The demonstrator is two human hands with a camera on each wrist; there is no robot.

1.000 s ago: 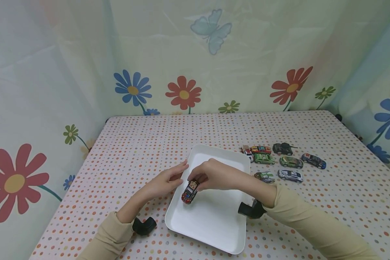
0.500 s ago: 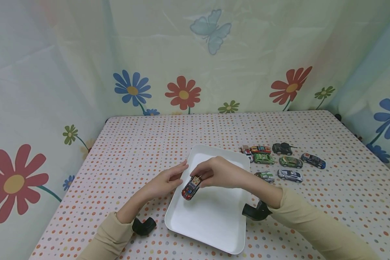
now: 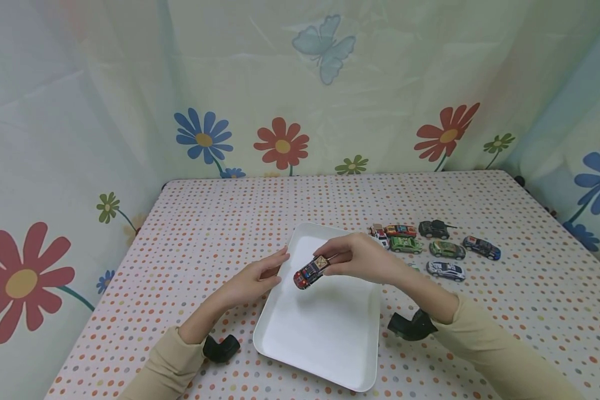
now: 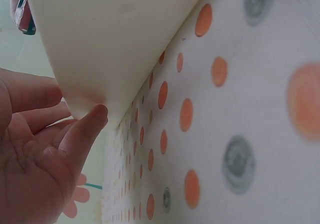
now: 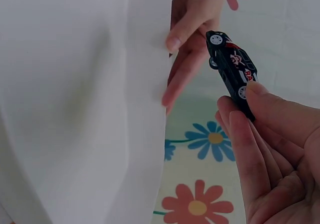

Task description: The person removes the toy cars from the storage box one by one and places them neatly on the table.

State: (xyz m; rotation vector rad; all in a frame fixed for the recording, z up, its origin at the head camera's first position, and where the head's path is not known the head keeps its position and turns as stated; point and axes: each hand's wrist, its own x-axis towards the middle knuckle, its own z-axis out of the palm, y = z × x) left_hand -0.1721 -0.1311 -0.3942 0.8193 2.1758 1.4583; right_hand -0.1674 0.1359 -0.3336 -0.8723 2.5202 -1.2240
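My right hand [image 3: 367,259] pinches a black and red toy car [image 3: 311,272] by its rear end between thumb and fingers. In the head view the car hangs tilted above the white tray [image 3: 320,344]. The right wrist view shows the toy car's dark side and white wheels, with the thumb over the rear wheel. At the tray's left side, my left hand [image 3: 252,282] rests its thumb and fingertips against the outer wall near the rim. In the left wrist view the thumb [image 4: 87,129] touches that wall, its fingers mostly straight.
Right of the tray stand several toy cars, among them a white one [image 3: 446,270], a green one [image 3: 405,244] and a dark blue one [image 3: 482,247]. Behind them is a black toy tank [image 3: 435,229]. The dotted tabletop [image 3: 220,222] ends at a flowered curtain [image 3: 380,111].
My right hand has lifted the toy car off the tray and moved it right and away from me. It now partly covers the nearest green car. My left hand has stayed still.
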